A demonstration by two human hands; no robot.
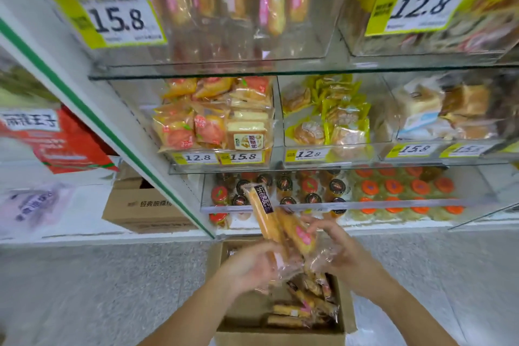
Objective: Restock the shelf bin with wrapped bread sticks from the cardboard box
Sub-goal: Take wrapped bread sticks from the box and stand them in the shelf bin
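**Two hands, one bundle of bread sticks above the open box**

Both hands meet low in the view, directly above the cardboard box (280,338) that stands open on the floor at the foot of the shelves. The left hand (252,264) has its fingers curled round the lower ends of the wrapped bread sticks (269,222). The right hand (337,250) grips the same bundle from the other side, at the crinkled wrappers. At least two sticks can be counted in the bundle, one with a dark purple label and one with a pink label; a third cannot be told for sure. They point up and to the left, in front of the bottom shelf.

More sticks (303,306) lie loose inside the box, their number unclear. The clear shelf bin (213,48) sits on the top shelf, holding roughly half a dozen blurred sticks on end. It carries one large price tag (112,19) reading 15.8. Another large tag (421,5) on the neighbouring bin reads 12.8. A second box (143,208) sits to the left.
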